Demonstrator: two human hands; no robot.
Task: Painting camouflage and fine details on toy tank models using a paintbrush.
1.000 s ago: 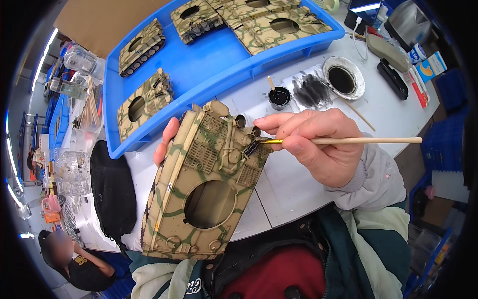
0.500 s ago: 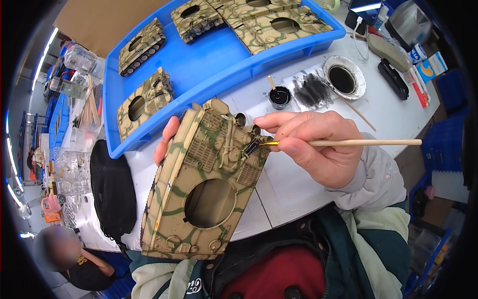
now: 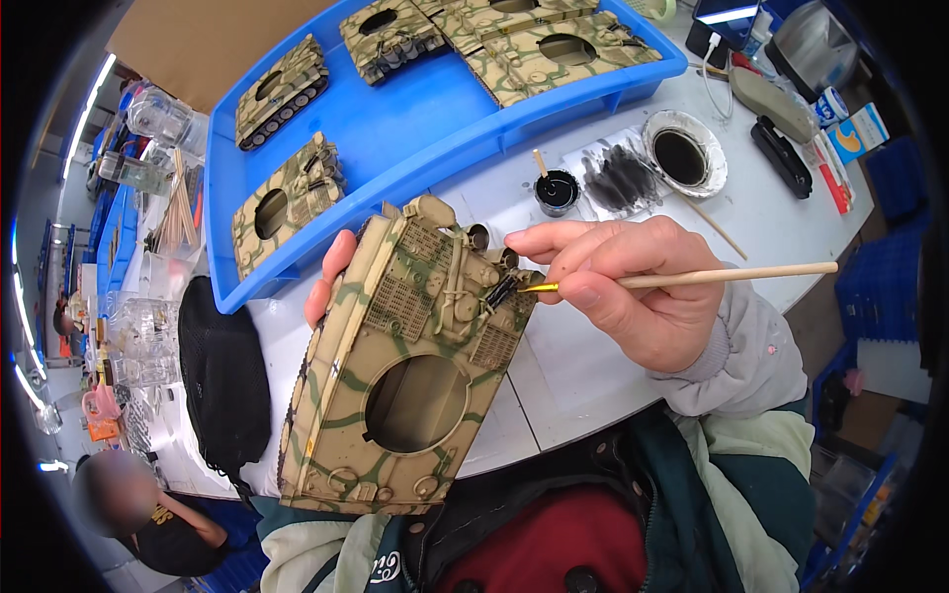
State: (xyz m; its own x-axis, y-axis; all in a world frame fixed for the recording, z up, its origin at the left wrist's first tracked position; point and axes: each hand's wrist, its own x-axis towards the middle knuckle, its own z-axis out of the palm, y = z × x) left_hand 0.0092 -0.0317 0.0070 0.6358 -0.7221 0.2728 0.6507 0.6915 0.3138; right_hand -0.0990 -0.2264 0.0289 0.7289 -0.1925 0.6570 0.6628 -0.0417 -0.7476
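A flat white table [image 3: 771,217] is used as the work surface. On its far side, a blue plastic tray [image 3: 405,119] with raised walls is placed, in which tan-and-green camouflaged tank hulls [image 3: 302,188] are laid. A separate model tank hull [image 3: 410,341], tan with green bands and a round deck opening, is held in front of the torso, at the near edge of the table. To its left, a soft black fabric pouch [image 3: 225,385] is placed. The left side of the hull is gripped by the fingers of the left hand [image 3: 338,267] (the rest of that hand is hidden behind the hull). The right hand [image 3: 643,287] is closed around a thin brush [image 3: 732,275] with a pale wooden handle, which is pinched between thumb and fingers. Beyond the right hand, a white round bowl [image 3: 714,173] of dark liquid and a small round cup [image 3: 555,211] of black liquid are positioned. The yellow brush tip is directed at a slender black fitting [image 3: 500,292] on the hull's rear deck; whether contact is made cannot be told.
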